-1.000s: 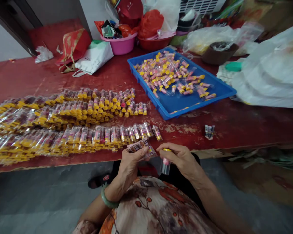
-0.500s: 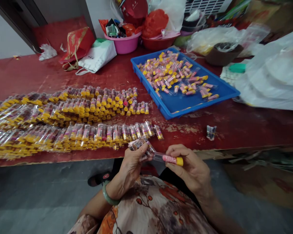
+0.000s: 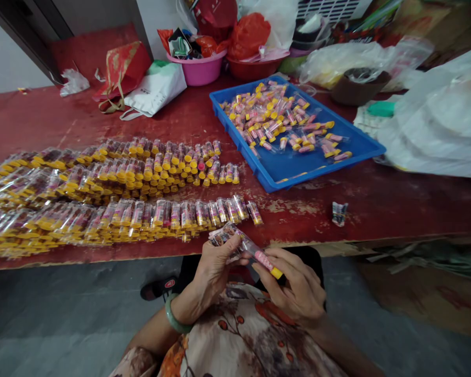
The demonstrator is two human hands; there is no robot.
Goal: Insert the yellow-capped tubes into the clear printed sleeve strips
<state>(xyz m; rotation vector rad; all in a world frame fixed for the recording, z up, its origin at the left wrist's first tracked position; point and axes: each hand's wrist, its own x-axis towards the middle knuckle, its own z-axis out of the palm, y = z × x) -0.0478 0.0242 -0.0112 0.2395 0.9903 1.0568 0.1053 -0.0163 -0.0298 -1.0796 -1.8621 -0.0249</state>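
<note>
My left hand [image 3: 214, 267] pinches a small bunch of printed clear plastic sleeves [image 3: 221, 235] under its thumb, over the table's front edge. In my right hand [image 3: 298, 288] is a clear tube [image 3: 262, 258] with pink pieces inside and a yellow cap. The tube slants, cap end down toward my right palm, and its clear end meets the sleeves at my left fingers. Whether that end is inside a sleeve I cannot tell. Just beyond my left hand lie piled rows of sleeved tubes [image 3: 137, 214] with yellow caps.
A blue tray [image 3: 272, 184] holds many loose pink-filled tubes. One crumpled printed sleeve [image 3: 339, 213] lies on the red table [image 3: 408, 209]. Behind stand a pink basin [image 3: 202, 70], a red gift bag [image 3: 125, 68] and a white bag [image 3: 157, 91]. White plastic bags [image 3: 439, 125] fill the right side.
The right hand has moved slightly left and down, tilting the tube from nearly level to slanted. The tube's clear end has come up against the sleeves in my left hand.
</note>
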